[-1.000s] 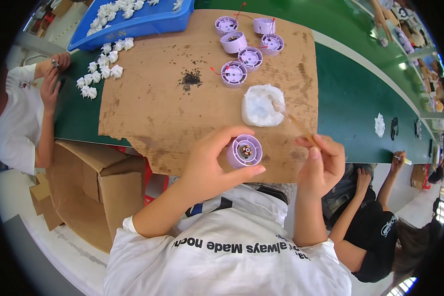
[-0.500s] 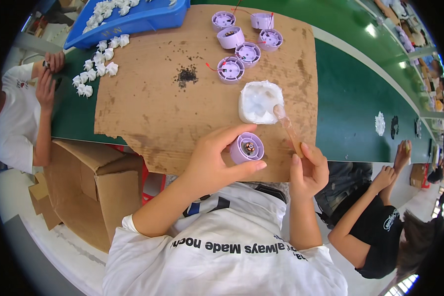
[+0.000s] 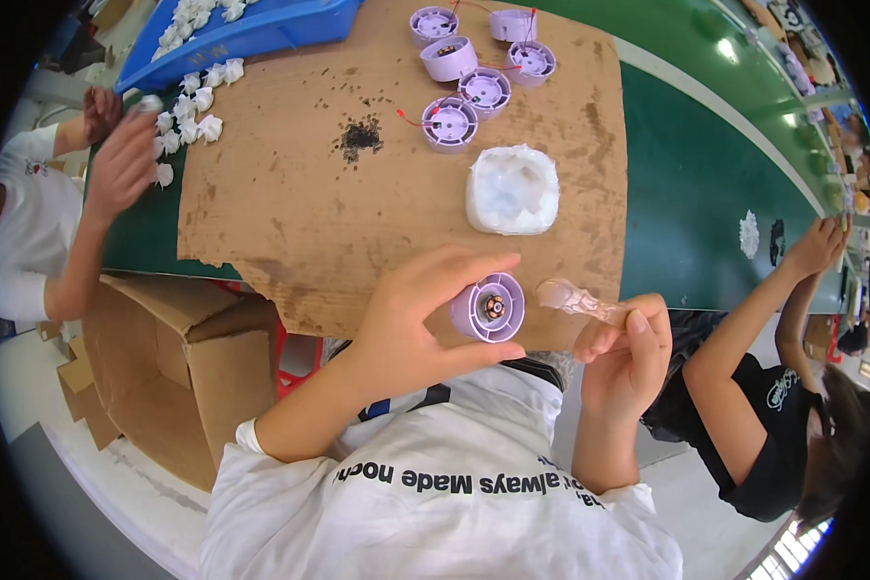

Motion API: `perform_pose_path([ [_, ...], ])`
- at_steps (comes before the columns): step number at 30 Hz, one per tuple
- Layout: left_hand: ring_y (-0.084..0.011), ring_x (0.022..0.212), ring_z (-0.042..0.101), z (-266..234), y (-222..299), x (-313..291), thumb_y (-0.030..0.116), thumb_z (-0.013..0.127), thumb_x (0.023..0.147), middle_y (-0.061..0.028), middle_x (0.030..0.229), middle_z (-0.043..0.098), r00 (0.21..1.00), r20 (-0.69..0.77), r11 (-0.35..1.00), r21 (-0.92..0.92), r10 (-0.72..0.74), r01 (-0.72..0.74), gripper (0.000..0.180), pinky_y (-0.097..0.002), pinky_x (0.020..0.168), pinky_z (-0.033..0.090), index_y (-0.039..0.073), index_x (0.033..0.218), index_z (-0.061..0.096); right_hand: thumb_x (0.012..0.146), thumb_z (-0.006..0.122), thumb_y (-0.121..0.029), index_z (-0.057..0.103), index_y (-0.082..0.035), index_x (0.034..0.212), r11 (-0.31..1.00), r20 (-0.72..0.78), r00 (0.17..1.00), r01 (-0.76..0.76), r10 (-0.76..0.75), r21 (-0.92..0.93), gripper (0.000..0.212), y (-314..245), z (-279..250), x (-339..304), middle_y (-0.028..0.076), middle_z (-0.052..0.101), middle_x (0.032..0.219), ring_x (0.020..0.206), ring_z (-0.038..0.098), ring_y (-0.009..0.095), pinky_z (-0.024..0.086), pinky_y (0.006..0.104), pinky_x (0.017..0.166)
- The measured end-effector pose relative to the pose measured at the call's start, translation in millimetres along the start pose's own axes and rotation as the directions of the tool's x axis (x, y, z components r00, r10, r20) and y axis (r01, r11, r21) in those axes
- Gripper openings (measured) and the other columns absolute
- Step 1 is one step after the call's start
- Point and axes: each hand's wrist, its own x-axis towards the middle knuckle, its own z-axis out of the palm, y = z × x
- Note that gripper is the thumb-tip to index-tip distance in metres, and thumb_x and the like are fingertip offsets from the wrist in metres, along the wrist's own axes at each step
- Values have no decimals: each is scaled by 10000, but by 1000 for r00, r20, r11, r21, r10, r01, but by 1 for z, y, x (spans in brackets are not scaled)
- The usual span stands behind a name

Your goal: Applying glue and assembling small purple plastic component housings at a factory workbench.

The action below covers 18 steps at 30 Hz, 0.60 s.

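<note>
My left hand (image 3: pixel 420 314) curls around a round lilac plastic housing (image 3: pixel 466 317), its open face turned up. Inside sits a small motor with copper windings (image 3: pixel 494 306). Between thumb and fingers, my right hand (image 3: pixel 628 353) pinches a flat wooden stick (image 3: pixel 590 304); clear, glossy grease coats its far end. The stick's tip is just right of the housing, apart from it. Beyond both hands stands a white tub (image 3: pixel 513 198) holding whitish translucent grease.
Several lilac housings (image 3: pixel 451 126) with red-tipped wires stand at the far side of the cardboard sheet (image 3: pixel 290 184). Tiny black pieces (image 3: pixel 361 137) lie scattered left of them. A blue bin (image 3: pixel 251 39) and white parts (image 3: pixel 203 100) are far left. Co-workers sit at both sides; a cardboard box (image 3: pixel 232 387) stands lower left.
My right hand has drawn the stick from the tub toward the housing, tilting it sideways. The left hand has turned the housing slightly. The left co-worker's hand has reached toward the white parts.
</note>
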Motion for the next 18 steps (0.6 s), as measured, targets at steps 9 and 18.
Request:
perform_pose_path([
  [9, -209, 908, 629, -1, 2, -3, 122, 867, 568, -131, 1047, 631, 999, -28, 999, -17, 46, -46, 644, -298, 761, 498, -5, 1143, 608, 920, 434, -51, 478, 5, 835, 932, 63, 941, -337, 331, 135, 111, -2, 7, 5, 121, 565, 600, 433, 521, 185, 455, 292, 413],
  [18, -212, 882, 636, -3, 5, -3, 124, 868, 570, -138, 1035, 631, 998, -44, 998, -22, 49, -50, 634, -292, 741, 503, -15, 1132, 611, 915, 453, -33, 489, 19, 849, 965, 33, 965, -261, 260, 31, 90, -5, 9, 2, 128, 575, 596, 443, 538, 191, 465, 297, 419],
])
